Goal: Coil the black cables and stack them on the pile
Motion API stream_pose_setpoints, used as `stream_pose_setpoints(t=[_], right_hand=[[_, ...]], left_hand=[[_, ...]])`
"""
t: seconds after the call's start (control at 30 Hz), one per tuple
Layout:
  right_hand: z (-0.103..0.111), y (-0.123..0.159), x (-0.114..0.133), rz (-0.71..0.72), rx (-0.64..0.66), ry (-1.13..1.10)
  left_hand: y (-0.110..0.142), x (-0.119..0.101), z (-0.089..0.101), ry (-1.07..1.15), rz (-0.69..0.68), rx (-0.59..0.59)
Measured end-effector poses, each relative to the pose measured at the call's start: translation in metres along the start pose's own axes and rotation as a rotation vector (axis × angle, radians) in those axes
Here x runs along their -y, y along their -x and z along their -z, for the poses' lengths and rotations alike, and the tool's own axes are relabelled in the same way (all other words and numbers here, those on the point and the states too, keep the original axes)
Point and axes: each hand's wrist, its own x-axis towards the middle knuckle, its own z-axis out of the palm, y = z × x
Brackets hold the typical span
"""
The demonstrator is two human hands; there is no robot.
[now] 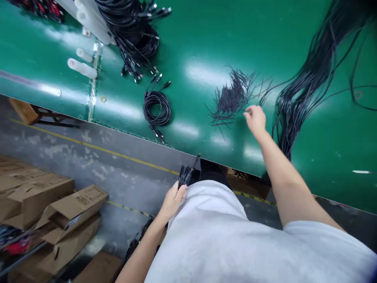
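Note:
In the head view, my left hand [173, 199] is closed around a coiled black cable [185, 175], held beside my body just off the table's front edge. One plug of that cable points up toward the table. My right hand [255, 118] is over the table with its fingertips pinched together; what they hold, if anything, is too small to make out. Just left of those fingertips lies a loose pile of short black twist ties [232, 94]. Another coiled cable [157, 108] with several plugs rests on the green table [188, 35] farther left.
A thick heap of black cables [132, 35] lies at the back left by white rolls [82, 68]. Long loose black cables [303, 90] spread over the right side. Cardboard boxes [73, 204] stand on the floor at lower left, near a wooden stool [25, 111].

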Motion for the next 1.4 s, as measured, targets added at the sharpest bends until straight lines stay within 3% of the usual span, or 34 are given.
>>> stream_pose_setpoints(t=[0.07, 0.17, 0.23, 0.3, 0.43, 0.57, 0.63, 0.67, 0.73, 0.8, 0.87, 0.97, 1.03, 1.13, 1.23, 1.3, 1.4], right_hand=[[0.006, -0.039, -0.031, -0.06, -0.007, 0.091], [0.006, -0.066, -0.057, 0.004, 0.137, 0.268], [0.005, -0.069, -0.063, 0.086, 0.205, 0.342], [0.008, -0.065, -0.064, 0.154, 0.189, 0.366], [0.017, -0.04, -0.052, 0.098, -0.016, 0.232], [0.009, 0.029, -0.018, -0.033, -0.251, -0.221], [-0.004, 0.085, 0.009, -0.06, -0.227, -0.494], [-0.011, 0.115, 0.026, -0.08, -0.123, -0.625], [-0.025, 0.172, 0.063, -0.141, 0.228, -0.861], [-0.037, 0.21, 0.101, -0.207, 0.55, -1.07], [-0.044, 0.224, 0.135, -0.247, 0.618, -1.269], [-0.043, 0.213, 0.166, -0.211, 0.505, -1.466], [-0.04, 0.204, 0.173, -0.175, 0.463, -1.509], [-0.041, 0.202, 0.174, -0.161, 0.42, -1.485], [-0.049, 0.211, 0.173, -0.081, 0.414, -1.288], [-0.051, 0.216, 0.172, 0.084, 0.31, -0.983], [-0.046, 0.218, 0.172, 0.439, 0.058, -0.379]], left_hand=[[-0.001, -0.01, -0.002, 0.05, 0.008, 0.021], [-0.005, -0.022, -0.009, 0.154, 0.01, 0.018], [-0.009, -0.027, -0.015, 0.266, 0.011, -0.011], [-0.015, -0.032, -0.018, 0.372, 0.008, -0.043], [-0.025, -0.045, -0.017, 0.45, -0.041, -0.07], [-0.034, -0.057, -0.015, 0.405, -0.12, -0.047], [-0.037, -0.062, -0.014, 0.406, -0.18, -0.006], [-0.037, -0.064, -0.015, 0.4, -0.209, 0.022], [-0.036, -0.068, -0.015, 0.346, -0.268, 0.078], [-0.033, -0.072, -0.016, 0.241, -0.337, 0.121], [-0.029, -0.073, -0.016, 0.143, -0.398, 0.171], [-0.025, -0.068, -0.015, 0.146, -0.445, 0.233], [-0.026, -0.062, -0.013, 0.228, -0.457, 0.208], [-0.029, -0.052, -0.007, 0.389, -0.444, 0.164], [-0.029, -0.046, -0.001, 0.465, -0.465, 0.215], [-0.028, -0.044, 0.004, 0.355, -0.508, 0.199], [-0.026, -0.042, 0.008, 0.084, -0.525, 0.051]])
